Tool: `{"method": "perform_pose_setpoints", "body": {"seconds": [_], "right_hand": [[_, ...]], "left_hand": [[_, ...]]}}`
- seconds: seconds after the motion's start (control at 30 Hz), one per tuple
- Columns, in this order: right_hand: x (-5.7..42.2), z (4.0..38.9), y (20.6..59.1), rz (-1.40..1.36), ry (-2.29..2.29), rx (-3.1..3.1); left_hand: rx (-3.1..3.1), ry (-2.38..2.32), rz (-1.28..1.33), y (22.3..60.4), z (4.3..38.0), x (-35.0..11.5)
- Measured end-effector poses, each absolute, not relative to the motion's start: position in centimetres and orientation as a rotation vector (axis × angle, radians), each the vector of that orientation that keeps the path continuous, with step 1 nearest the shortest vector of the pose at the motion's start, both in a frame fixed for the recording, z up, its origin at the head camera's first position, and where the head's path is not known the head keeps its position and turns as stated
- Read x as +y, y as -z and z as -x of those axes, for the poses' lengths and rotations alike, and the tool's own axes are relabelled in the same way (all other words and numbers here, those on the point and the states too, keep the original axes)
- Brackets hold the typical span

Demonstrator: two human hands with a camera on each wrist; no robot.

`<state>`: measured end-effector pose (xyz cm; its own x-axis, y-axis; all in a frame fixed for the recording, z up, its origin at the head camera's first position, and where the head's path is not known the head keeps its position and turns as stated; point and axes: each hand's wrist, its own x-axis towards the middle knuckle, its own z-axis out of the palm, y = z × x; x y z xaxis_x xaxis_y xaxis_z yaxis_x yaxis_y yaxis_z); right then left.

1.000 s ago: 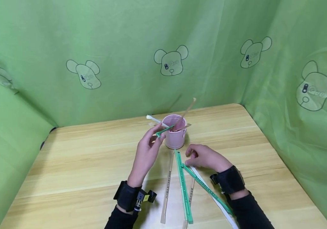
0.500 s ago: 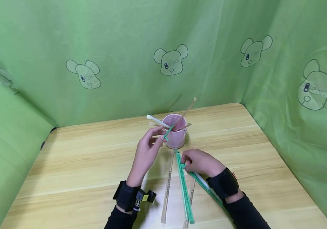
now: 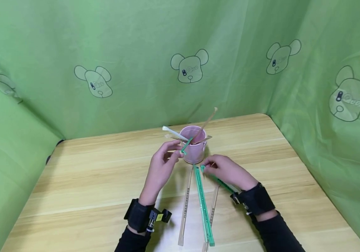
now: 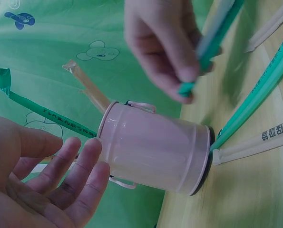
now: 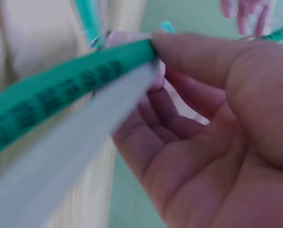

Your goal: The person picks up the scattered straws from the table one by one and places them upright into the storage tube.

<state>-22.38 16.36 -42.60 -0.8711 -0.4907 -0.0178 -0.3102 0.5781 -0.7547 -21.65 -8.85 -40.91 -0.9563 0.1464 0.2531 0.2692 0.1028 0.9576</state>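
Observation:
My right hand (image 3: 227,171) pinches a green-wrapped straw (image 5: 74,85) and a white-wrapped straw (image 5: 79,142) together near their ends, just in front of the pink bucket (image 3: 195,154). Both straws slant back under the wrist. My left hand (image 4: 51,185) has relaxed, spread fingers beside the bucket's rim and holds nothing. Close by it, another green straw (image 4: 51,114) with a bent-over wrapper end leans out of the bucket. A white straw (image 3: 174,133) and several brown paper-wrapped straws, one of them tall (image 3: 208,119), also stick out of the bucket.
Green-wrapped straws (image 3: 203,210) lie on the wooden table (image 3: 98,182) between my arms. A brown-wrapped straw (image 3: 184,213) lies to their left, another brown straw (image 3: 214,203) to their right. Green curtain (image 3: 136,105) with bear-head prints encloses the table's back and sides.
My right hand has taken hold of the green and white straws from the table and lifted their ends toward the bucket. The leaning green straw has shifted right, out of my left fingers.

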Motion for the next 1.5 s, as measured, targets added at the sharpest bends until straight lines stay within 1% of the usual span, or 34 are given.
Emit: {"method": "perform_pose_setpoints", "body": {"seconds": [0.17,0.4,0.57,0.67,0.8,0.93,1.07,1.3,1.5], "right_hand": [[16.5,22.7,41.8,0.629,1.38,2.545],[15.6,23.0,41.2,0.43,1.753,2.404],[15.2,23.2,41.2,0.344,1.805,2.484],[15.2,23.2,41.1,0.342,1.806,2.528],[15.3,23.2,40.9,0.29,1.934,2.441],[15.4,23.0,40.6,0.248,2.057,2.349],[15.6,22.7,40.0,0.277,2.139,2.34],[15.9,22.2,38.4,0.418,2.394,2.389],[15.9,22.1,37.0,0.553,2.729,2.301]], "left_hand": [[-2.278,1.987,0.415,40.9,21.7,-8.9],[-2.315,1.947,0.395,40.9,21.6,-9.2],[-2.329,1.935,0.371,40.8,21.7,-9.3],[-2.326,1.934,0.372,40.7,21.7,-9.4],[-2.337,1.918,0.358,40.8,21.8,-9.5],[-2.486,1.805,0.254,41.0,21.7,-9.6],[-2.738,1.631,0.196,41.8,21.5,-10.1],[-3.003,1.548,0.305,43.2,21.0,-10.0],[-3.087,1.499,0.329,43.6,20.7,-9.1]]}}
